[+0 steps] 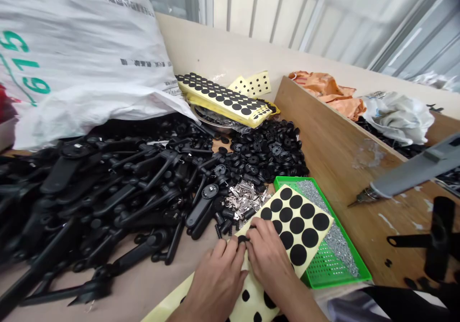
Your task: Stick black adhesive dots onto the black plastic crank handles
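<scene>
My left hand (pixel 220 276) and my right hand (pixel 272 257) meet over a pale yellow backing sheet (pixel 299 239) with rows of round black stickers. The fingertips of both hands are closed around a small dark round sticker (pixel 243 239), partly hidden by the fingers. Under my wrists, the sheet's lower part has smaller black spots. Its right edge overlaps a green tray (pixel 354 259) of small silvery screws or rivets. Just beyond my fingers lies a pile of flat metal clips (pixel 245 198).
Black plastic arms (pixel 136 183) heap up on the left before a large white sack (pixel 86 63). Round black discs (pixel 273 147) pile behind the clips, near stacked sticker sheets (pixel 226 99). At right, a wooden partition (pixel 316 135) stands beneath a grey electric screwdriver (pixel 406 173).
</scene>
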A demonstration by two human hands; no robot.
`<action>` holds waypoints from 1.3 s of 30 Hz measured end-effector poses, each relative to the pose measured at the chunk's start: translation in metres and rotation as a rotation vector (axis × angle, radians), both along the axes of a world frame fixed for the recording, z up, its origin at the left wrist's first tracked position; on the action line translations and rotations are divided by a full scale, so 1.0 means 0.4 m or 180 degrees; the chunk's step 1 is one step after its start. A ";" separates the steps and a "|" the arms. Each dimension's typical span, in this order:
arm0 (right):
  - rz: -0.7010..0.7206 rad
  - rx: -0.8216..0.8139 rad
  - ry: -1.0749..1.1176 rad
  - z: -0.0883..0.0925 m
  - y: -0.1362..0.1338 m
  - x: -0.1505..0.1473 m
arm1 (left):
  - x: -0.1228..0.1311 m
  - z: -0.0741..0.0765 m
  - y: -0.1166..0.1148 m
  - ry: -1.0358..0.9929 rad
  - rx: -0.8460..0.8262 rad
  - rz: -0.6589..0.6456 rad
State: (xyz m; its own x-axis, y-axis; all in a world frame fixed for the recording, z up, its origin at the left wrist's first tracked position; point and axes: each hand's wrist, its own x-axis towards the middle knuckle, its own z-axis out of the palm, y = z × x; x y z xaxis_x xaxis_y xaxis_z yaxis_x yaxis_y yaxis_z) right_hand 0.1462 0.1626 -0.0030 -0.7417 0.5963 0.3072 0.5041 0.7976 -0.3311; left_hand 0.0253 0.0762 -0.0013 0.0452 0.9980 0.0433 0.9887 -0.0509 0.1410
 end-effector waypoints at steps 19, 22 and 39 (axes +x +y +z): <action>0.0345 -0.0952 0.0230 0.047 -0.003 0.002 | -0.040 0.002 -0.029 -0.0688 0.0338 -0.0263; 0.0302 -0.1435 0.0161 0.054 0.001 0.013 | -0.085 0.010 -0.035 -0.0965 0.0893 -0.0330; -0.0264 -0.3156 0.1800 0.043 0.025 0.021 | -0.219 0.107 0.150 0.0606 0.1123 0.0915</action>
